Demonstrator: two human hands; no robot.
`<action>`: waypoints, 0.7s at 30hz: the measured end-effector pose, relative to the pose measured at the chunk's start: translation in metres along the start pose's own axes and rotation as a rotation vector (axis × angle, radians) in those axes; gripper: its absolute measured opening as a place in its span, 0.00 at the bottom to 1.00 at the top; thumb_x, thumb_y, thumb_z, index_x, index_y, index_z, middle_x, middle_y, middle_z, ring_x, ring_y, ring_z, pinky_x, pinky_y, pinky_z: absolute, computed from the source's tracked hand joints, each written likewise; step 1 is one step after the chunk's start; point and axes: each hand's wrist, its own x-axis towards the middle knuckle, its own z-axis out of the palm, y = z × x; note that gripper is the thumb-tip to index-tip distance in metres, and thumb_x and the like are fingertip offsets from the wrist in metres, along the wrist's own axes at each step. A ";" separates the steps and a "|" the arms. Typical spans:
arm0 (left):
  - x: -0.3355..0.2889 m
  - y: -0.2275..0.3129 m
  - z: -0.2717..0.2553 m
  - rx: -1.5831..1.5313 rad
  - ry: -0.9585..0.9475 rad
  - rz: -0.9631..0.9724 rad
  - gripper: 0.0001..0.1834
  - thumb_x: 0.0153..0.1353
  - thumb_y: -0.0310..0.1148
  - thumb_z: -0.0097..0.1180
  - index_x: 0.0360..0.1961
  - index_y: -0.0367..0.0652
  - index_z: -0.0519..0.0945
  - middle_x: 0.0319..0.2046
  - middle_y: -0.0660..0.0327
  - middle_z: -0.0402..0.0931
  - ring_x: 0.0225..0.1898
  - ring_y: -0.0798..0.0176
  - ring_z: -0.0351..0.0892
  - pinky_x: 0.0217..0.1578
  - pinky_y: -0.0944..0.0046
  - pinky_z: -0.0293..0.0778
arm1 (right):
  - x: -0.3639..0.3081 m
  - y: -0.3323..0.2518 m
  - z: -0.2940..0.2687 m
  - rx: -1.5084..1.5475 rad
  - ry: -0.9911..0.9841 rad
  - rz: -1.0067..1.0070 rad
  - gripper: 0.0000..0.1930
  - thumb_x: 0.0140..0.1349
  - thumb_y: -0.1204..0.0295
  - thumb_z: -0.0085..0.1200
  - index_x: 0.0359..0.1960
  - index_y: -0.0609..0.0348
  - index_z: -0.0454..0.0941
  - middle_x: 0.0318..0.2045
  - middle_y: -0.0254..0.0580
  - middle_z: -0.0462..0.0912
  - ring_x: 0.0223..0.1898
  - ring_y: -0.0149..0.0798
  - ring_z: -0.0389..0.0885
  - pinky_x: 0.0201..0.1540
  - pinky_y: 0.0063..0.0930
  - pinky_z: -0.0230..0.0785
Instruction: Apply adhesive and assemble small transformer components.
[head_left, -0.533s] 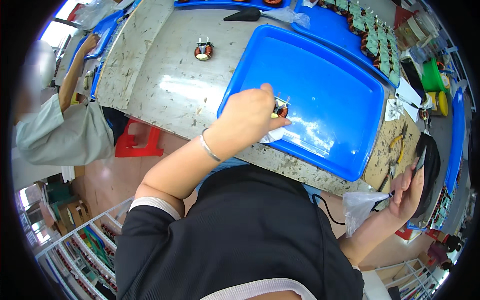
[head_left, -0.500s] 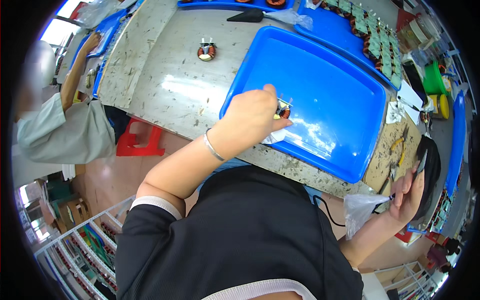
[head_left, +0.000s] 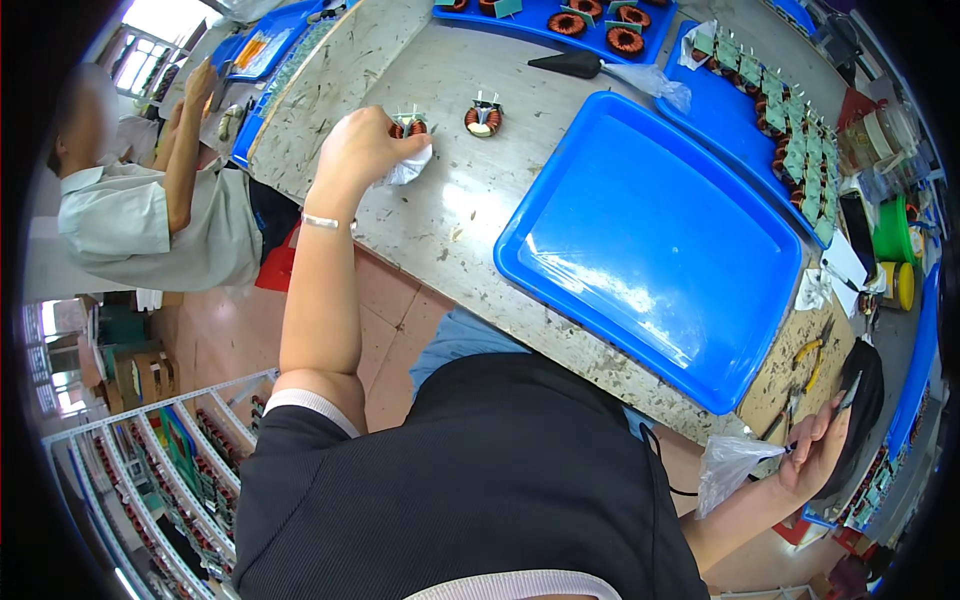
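At the left part of the bench, my left hand (head_left: 358,152) is closed around a copper-wound ring coil (head_left: 408,128) with pins pointing up. A crumpled white tissue (head_left: 412,166) shows under its fingers. Beside it stands a second wound coil (head_left: 483,116), upright with a pale base. Far to the right, beyond the bench corner, my right hand (head_left: 822,440) is closed on a clear plastic bag (head_left: 732,470) whose loose end hangs toward me. A grey pointed tip (head_left: 851,390) sticks out above the fingers; its lower part is hidden.
A large blue tray (head_left: 650,250) lies in front of me. Behind it are a black-filled plastic cone (head_left: 568,65), a tray of ring coils (head_left: 625,40) and rows of coils on green boards (head_left: 800,150). Yellow-handled pliers (head_left: 808,360) lie at right. Another person (head_left: 165,215) works at left.
My left hand has moved left from the blue tray to the bare bench, carrying the coil and tissue. The view has shifted. My right hand keeps its hold on the bag.
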 end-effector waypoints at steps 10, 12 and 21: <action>-0.011 0.007 0.015 -0.109 0.348 0.304 0.20 0.44 0.47 0.60 0.29 0.40 0.73 0.25 0.55 0.72 0.29 0.55 0.73 0.31 0.61 0.68 | -0.002 -0.004 0.013 0.013 0.004 -0.028 0.10 0.62 0.75 0.39 0.42 0.69 0.62 0.19 0.41 0.67 0.07 0.25 0.61 0.06 0.11 0.49; -0.025 0.023 0.021 -0.055 0.498 0.628 0.12 0.47 0.34 0.57 0.33 0.42 0.74 0.35 0.56 0.71 0.36 0.55 0.70 0.38 0.61 0.65 | -0.002 -0.004 0.014 0.008 0.009 -0.023 0.10 0.62 0.74 0.39 0.42 0.69 0.62 0.19 0.41 0.67 0.07 0.25 0.61 0.06 0.11 0.50; -0.082 0.057 0.032 0.039 0.033 1.199 0.20 0.48 0.25 0.46 0.45 0.46 0.70 0.55 0.56 0.61 0.60 0.55 0.54 0.59 0.51 0.46 | -0.007 -0.005 0.019 -0.021 0.007 -0.019 0.11 0.63 0.73 0.37 0.43 0.68 0.62 0.18 0.40 0.67 0.06 0.25 0.61 0.06 0.10 0.50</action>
